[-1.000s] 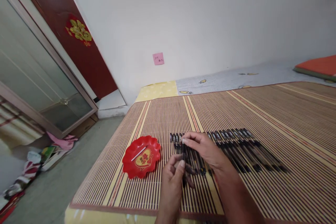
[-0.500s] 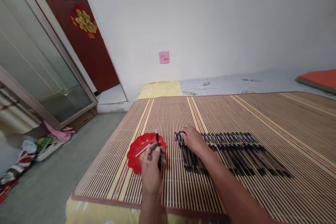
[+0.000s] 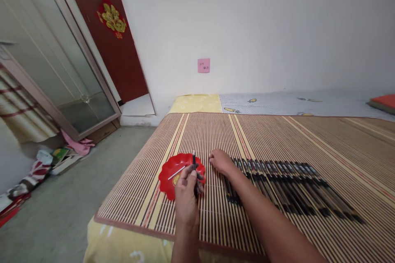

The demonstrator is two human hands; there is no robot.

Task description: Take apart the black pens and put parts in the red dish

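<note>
"What's in the red dish?"
"A thin white stick."
"Left hand?"
"Before the dish, its grip pinching a black pen upright, perhaps keeping its end visible."
"Right hand?"
"By the row of pens, left end; its grip I can't tell."

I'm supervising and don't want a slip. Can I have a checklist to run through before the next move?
1. Left grip closed on the pen: ok.
2. Held pen complete: cannot tell; the grip hides its lower part.
3. White stick inside the red dish: ok.
4. Right grip holding anything: cannot tell; too little of it shows.
5. Row of pens fully visible: not ok; the right forearm covers some.
</note>
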